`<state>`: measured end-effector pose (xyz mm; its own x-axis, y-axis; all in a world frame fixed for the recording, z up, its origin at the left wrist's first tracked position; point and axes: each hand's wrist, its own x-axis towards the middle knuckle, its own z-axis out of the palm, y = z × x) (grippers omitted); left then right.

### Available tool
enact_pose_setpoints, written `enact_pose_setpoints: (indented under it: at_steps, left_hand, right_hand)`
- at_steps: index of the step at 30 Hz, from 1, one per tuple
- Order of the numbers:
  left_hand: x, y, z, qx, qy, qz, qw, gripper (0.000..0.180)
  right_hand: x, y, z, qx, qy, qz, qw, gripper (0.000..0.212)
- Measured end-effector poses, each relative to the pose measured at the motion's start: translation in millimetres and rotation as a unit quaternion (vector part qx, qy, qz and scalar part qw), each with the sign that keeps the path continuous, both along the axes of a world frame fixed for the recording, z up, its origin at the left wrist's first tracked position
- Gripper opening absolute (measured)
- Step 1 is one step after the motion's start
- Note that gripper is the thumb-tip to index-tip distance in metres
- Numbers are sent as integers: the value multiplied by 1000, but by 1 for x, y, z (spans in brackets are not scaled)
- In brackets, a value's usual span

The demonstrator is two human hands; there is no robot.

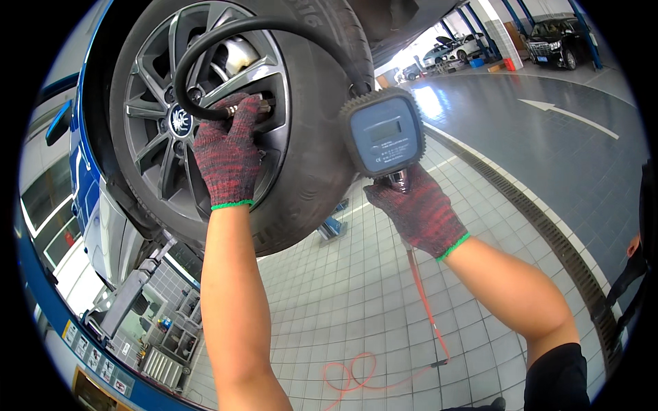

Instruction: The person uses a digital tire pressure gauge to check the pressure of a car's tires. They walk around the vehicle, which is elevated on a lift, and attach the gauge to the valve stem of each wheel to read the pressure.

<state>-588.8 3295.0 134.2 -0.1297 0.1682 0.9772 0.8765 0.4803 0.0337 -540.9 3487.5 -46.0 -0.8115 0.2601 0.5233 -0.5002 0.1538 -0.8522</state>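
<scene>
My left hand (227,161), in a dark red and grey knit glove with a green cuff, has its fingers closed round the metal end of a black rubber hose (274,24), against the spoked alloy wheel (147,109). Whether that end sits on the tyre valve is hidden by the fingers. From there the hose loops up and over the tyre (321,147) to a tyre inflator gauge (386,133) with a square blue-grey face and ribbed black rim. My right hand (421,212), gloved alike, grips the gauge by its handle below the head. Its small display looks blank.
A thin red air line (426,301) runs down from the inflator and coils on the tiled floor (308,308). The blue car (81,175) is raised on a lift arm (130,301). A drain grate (534,212) crosses at right; a person's arm (627,274) shows at the right edge.
</scene>
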Motion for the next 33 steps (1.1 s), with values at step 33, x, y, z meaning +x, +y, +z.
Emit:
enact_pose_setpoints:
  at_steps: [33]
  left_hand:
    - [2,1,2,55,-67,-1,996,33]
  right_hand:
    - [5,-2,0,45,-25,-41,998,56]
